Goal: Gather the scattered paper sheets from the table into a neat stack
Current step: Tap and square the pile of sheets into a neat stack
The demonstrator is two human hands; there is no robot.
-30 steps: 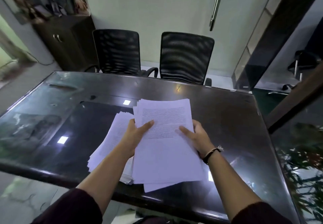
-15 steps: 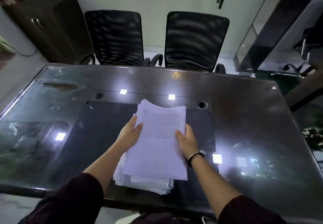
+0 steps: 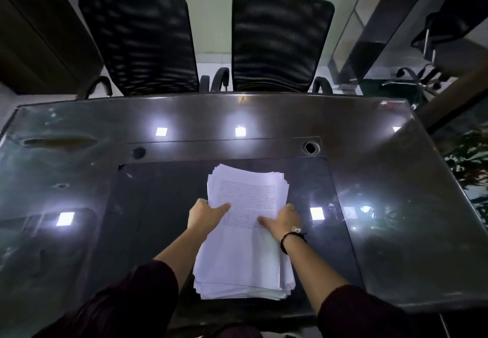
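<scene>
the stack of paper sheets [image 3: 244,248] lies on the dark glass-topped bench [image 3: 383,205], near its front edge and about midway across. the top sheet carries a block of printed text on its far half. the sheet edges are not flush: they fan out a little at the far right corner and along the near end. the left hand [image 3: 204,215] holds the stack at its left edge, thumb lying across the top sheet, the other fingers hidden beneath or behind the paper. the right hand [image 3: 281,220] holds the right edge the same way, thumb pointing inward over the print, its grip closed round the sheets. a dark cord bracelet [image 3: 291,237] sits on the right wrist, and both forearms come out of dark sleeves. square ceiling lights reflect off the glass. two black mesh office chairs [image 3: 280,42] stand side by side beyond the far edge of the bench, and a dark cabinet [image 3: 39,34] stands at the far left.
</scene>
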